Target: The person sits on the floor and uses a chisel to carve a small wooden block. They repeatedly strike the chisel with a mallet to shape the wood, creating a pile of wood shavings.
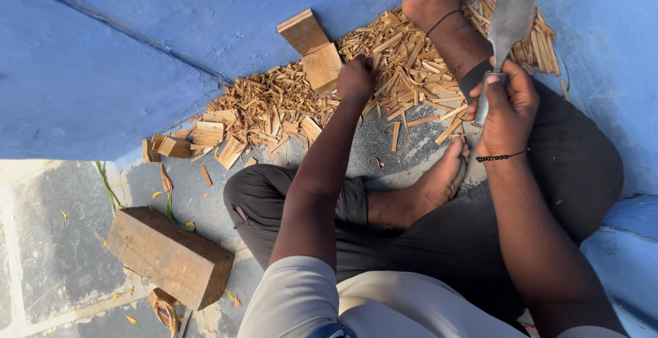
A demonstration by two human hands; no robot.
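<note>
I am sitting on the floor [205, 201] with my legs folded, facing a blue wall [171, 43], and the work is lying in the space between my feet. My right hand [506, 108] is gripping the handle of a big knife [510, 16], fingers wrapped shut round it, blade pointing up and away from me so the edge is standing clear of my legs. My left hand [356, 77] is reaching forward into the chips [397, 64], closed into a loose fist; I cannot tell whether it is pinching a piece or only pressing on the pile. The chips are spreading along the foot of the wall, where they are falling as they come off. Just beyond my left hand two flat boards [312, 46] are leaning against the wall, within easy reach. A thick block [171, 256] is lying off to my left, well apart from both hands.
</note>
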